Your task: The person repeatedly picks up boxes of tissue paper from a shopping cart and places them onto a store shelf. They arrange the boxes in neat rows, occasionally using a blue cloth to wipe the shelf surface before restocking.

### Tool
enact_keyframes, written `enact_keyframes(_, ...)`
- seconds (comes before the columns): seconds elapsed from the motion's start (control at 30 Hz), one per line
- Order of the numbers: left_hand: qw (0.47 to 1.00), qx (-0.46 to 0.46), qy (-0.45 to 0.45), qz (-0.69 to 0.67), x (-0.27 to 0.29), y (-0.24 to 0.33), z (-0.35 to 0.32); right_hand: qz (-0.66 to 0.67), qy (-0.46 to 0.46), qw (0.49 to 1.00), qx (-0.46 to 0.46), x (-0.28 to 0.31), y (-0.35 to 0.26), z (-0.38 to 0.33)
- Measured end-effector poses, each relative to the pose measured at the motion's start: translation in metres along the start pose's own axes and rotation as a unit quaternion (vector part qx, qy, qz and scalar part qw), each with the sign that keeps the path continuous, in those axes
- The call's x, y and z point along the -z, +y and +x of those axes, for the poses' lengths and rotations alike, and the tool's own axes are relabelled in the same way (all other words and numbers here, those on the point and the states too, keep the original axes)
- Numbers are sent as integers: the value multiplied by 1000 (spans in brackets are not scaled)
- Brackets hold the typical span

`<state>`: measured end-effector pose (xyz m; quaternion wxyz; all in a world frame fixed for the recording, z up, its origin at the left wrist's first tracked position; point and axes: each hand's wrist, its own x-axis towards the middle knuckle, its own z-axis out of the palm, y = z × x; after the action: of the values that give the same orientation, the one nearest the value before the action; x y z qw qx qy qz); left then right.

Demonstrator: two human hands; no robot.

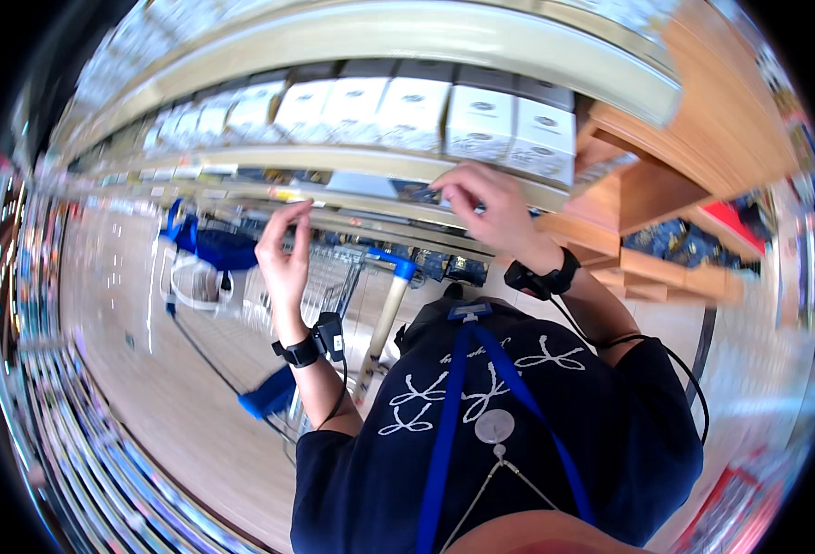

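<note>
My left hand (pixel 283 258) is raised before the shelf, its fingers curved and a gap between thumb and fingers, with nothing seen in it. Farther right, my right hand (pixel 489 205) has its fingers bent inward. Its fingertips meet the dark end of a flat white-and-dark package (pixel 363 182) at the shelf's front. Whether that package rests on the shelf is hard to tell through the blur. Just above stand white boxes (pixel 414 103) in a row, with patterned lower parts. Each wrist wears a black strap with a small cabled device.
Left of me stands a shopping cart (pixel 329 277) with a blue-capped handle (pixel 391 263), and a blue bag (pixel 214 245) lies over its far end. A wooden display unit (pixel 652 194) with dark packets joins the shelf at right. More stocked shelving (pixel 103 443) lines the left side.
</note>
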<state>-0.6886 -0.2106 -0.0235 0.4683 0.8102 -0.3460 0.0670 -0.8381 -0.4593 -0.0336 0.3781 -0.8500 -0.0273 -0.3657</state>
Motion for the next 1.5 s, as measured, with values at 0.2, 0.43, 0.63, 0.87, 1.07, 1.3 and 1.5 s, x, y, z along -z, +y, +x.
enact_keyframes(0.2, 952, 296, 73, 38, 38, -20, -169, 122, -326, 927, 140, -109, 1, -29)
enact_keyframes(0.43, 760, 584, 98, 266, 59, -14, -342, -70, -556, 801, 211, -169, 3, -68)
enact_keyframes(0.63, 712, 610, -79, 339, 84, -4, -381, -190, -455, 855, 163, -175, -23, -96)
enact_keyframes(0.87, 746, 547, 73, 372, 59, -12, -412, -192, -387, 887, 165, -164, -6, -121)
enact_keyframes(1.07, 798, 525, 49, 293, 46, 54, -449, -239, -335, 893, 182, -125, -17, -167)
enact_keyframes(1.3, 792, 504, 88, 333, 21, 116, -544, -239, -330, 894, 187, -67, -57, -251)
enact_keyframes(1.5, 801, 518, 92, 286, 24, 172, -623, -219, -322, 898, 206, -38, -101, -318)
